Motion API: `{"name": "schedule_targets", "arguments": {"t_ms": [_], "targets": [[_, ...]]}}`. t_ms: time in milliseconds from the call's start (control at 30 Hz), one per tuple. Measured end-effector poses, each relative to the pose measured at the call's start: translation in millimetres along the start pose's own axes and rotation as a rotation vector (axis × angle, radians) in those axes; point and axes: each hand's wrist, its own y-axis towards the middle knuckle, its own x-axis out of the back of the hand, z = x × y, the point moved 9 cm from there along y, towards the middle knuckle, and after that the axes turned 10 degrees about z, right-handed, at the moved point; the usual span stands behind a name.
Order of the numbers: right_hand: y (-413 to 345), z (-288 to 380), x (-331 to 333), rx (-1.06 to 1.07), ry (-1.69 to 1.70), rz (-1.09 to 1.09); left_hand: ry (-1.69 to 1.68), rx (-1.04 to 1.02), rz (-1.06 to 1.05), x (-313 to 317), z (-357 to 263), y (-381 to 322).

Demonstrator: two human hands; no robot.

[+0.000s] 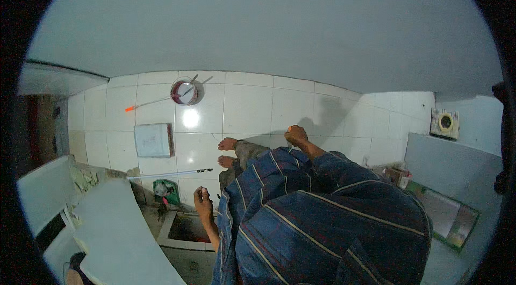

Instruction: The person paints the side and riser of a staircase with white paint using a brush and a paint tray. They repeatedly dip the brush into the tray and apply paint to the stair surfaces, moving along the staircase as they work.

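Observation:
My right hand [297, 136] is closed around a small hand tool [290, 128] with an orange end. A short grey part of it shows below the fist, too small to name surely. Low on the other side, my left hand [203, 202] hangs with fingers loosely bent and nothing visible in it. Ahead of my bare feet [227, 152], a round bucket [184, 92] of whitish paint-like liquid stands on the tiled floor [246, 103]. A long-handled tool with an orange grip [130, 108] leans on its rim, and a dark stick [194, 79] pokes out.
A flat pale box or slab [151, 140] lies on the tiles. Nearer my left side are a pole with a black tip [173, 173], a green tray-like object [166, 191] and a concrete basin [166, 230]. A bare wall [258, 19] bounds the floor.

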Motion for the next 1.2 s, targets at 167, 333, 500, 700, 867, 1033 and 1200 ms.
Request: {"name": "schedule_targets", "arguments": {"t_ms": [167,333,500,700,867,1033,1200], "targets": [[22.2,-38.2,-30.7,0.203,-0.154,-0.19,0.025,0.101,0.184,-11.5,13.3,48.0],[43.8,-93.8,-86.3,0.625,-0.232,-0.491,0.289,-0.076,0.18,-4.8,-14.2,47.8],[46.1,-122.1,-126.2,0.478,-0.479,-0.282,0.166,-0.093,0.026,36.2,-17.3,38.8],[40.4,-21.7,-149.9,0.533,-1.051,-0.327,0.132,0.041,0.033,71.6,21.5,58.3],[28.9,30.3,-112.4,0.523,-0.575,-0.226,0.072,0.165,-0.033,99.1,49.1,76.8],[41.3,81.6,-93.6,0.397,-0.508,-0.14,0.098,0.293,-0.04,137.2,60.8,98.9],[74.2,169.8,-100.6,0.436,-0.6,-0.091,0.093,0.328,-0.079,202.0,55.2,125.6]]}}
